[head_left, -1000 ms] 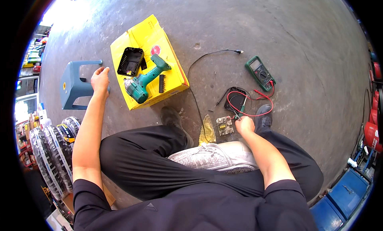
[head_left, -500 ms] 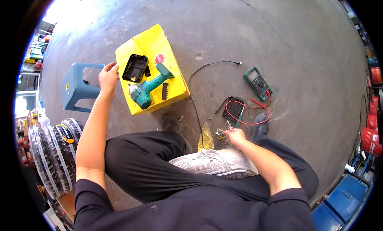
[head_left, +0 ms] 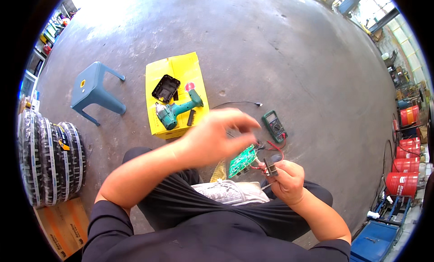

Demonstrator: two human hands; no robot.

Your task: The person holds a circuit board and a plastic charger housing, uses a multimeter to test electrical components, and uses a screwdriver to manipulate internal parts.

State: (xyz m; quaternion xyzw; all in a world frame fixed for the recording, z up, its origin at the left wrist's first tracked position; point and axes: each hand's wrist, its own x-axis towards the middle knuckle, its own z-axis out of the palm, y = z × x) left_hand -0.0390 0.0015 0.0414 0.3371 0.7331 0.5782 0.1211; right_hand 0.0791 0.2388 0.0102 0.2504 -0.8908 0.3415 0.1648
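My left hand (head_left: 221, 134) is raised over my lap, smeared by motion, with thumb and fingers apart and nothing seen between them. Just beyond its thumb hangs a green circuit board (head_left: 242, 161), tilted, its wires running toward my right hand (head_left: 289, 179). That hand is closed on a small dark terminal part (head_left: 271, 168) with metal on it. Its exact kind is hard to make out. Farther left, a teal cordless power tool (head_left: 174, 111) lies beside an open black plastic case shell (head_left: 166, 88) on a yellow box (head_left: 178, 65).
Right of the box, a green multimeter (head_left: 274, 125) lies on the floor with a red lead (head_left: 276, 147). A plugged cord (head_left: 244, 102) runs nearby. A blue stool (head_left: 97, 88) stands left, above wrapped tyres (head_left: 49, 158). Red drums (head_left: 402, 185) line the right side.
My left hand has swung from the box's left side to above my lap. My right hand has come up with the dark part, and the green board now shows raised. The view has shifted.
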